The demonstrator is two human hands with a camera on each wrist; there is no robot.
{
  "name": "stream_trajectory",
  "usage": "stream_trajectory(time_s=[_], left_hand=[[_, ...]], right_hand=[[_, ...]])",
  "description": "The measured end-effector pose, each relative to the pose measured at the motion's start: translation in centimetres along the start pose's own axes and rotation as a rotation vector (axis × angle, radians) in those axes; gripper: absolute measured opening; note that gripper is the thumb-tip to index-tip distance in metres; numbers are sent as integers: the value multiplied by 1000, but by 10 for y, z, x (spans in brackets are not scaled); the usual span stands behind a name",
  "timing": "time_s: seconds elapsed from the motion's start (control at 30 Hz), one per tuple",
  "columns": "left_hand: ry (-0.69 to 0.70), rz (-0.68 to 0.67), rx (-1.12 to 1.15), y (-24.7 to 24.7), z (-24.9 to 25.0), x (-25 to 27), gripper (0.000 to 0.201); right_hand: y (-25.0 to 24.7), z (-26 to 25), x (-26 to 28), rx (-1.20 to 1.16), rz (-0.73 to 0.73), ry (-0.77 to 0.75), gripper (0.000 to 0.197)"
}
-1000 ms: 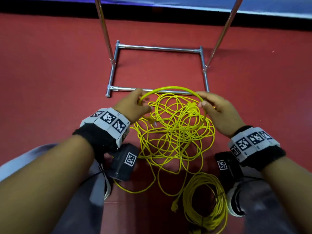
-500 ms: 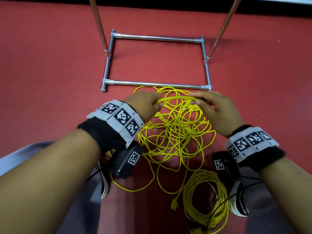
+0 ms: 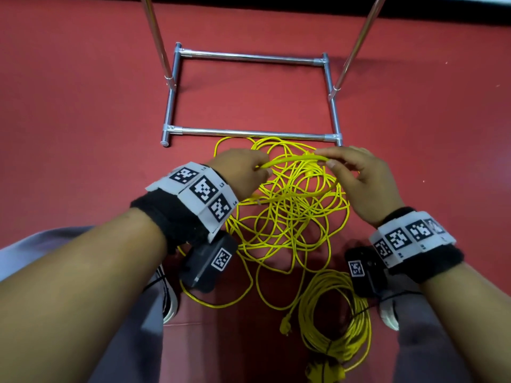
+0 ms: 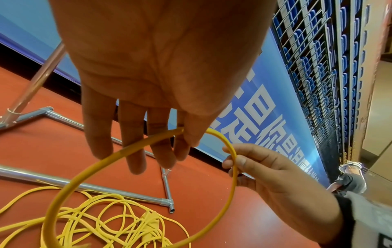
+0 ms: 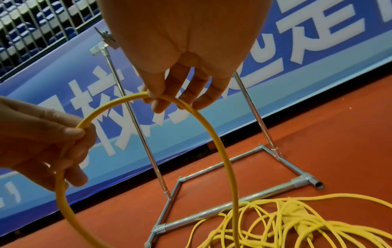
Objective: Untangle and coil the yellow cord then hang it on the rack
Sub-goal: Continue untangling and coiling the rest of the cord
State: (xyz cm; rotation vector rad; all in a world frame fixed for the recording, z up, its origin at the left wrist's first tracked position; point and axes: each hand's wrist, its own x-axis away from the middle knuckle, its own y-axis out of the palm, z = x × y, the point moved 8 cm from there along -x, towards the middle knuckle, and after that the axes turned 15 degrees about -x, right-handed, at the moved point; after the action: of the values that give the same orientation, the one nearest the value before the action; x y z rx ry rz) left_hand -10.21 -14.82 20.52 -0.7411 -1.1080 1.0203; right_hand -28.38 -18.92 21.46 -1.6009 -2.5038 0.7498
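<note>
Overhead, your left hand [image 3: 243, 175] and right hand [image 3: 362, 181] lift one arc of cord [image 3: 290, 161] above the tangle on the red floor [image 3: 83, 106], likely to free it, just near of the rack [image 3: 249, 132] base. Left wrist view: thumb and forefinger pinch the cord [image 4: 148, 142]; the other fingers [image 4: 97, 134] hang straight behind it. Right wrist view: your right thumb and fingertips [image 5: 158, 104] pinch the arc's top.
</note>
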Motion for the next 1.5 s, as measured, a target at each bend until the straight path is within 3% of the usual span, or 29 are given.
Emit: stream_trajectory(time_s=[0.13,0.23,0.33,0.47,0.6,0.77,0.93,1.07,1.2,1.3,1.4,1.5], left_hand=[[-19,31,2,2,2,-10,18],[-46,40,213,3,-1,-13,11],[-58,64,488,-1,0,-15,24],[-178,167,817,-23,-20,-15,26],[-186,164,828,-24,-22,-14,25],[-242,154,845,-19,-23,-15,25],[-159,148,779,-21,-18,-16,25],[-126,150,711,-18,-15,-14,25],[-115,161,768,-21,-14,-12,24],[-93,155,905,-23,-11,-11,23],[-22,160,980,-23,-1,-12,20],[-18,183,951,-15,1,-17,18]], right_hand=[[7,16,-3,-72,10,96,24],[7,14,-11,-180,6,131,21],[10,14,-17,-286,-23,166,19],[26,41,-16,-137,-214,314,13],[44,65,-1,-174,-304,478,27],[32,57,-16,-319,-171,585,27],[7,56,-33,-435,177,551,26],[7,55,-29,-342,172,515,28],[8,50,-33,-457,203,538,30],[26,52,-29,-383,81,538,32],[50,47,-14,-3,-153,397,33],[70,31,-4,104,-346,288,36]])
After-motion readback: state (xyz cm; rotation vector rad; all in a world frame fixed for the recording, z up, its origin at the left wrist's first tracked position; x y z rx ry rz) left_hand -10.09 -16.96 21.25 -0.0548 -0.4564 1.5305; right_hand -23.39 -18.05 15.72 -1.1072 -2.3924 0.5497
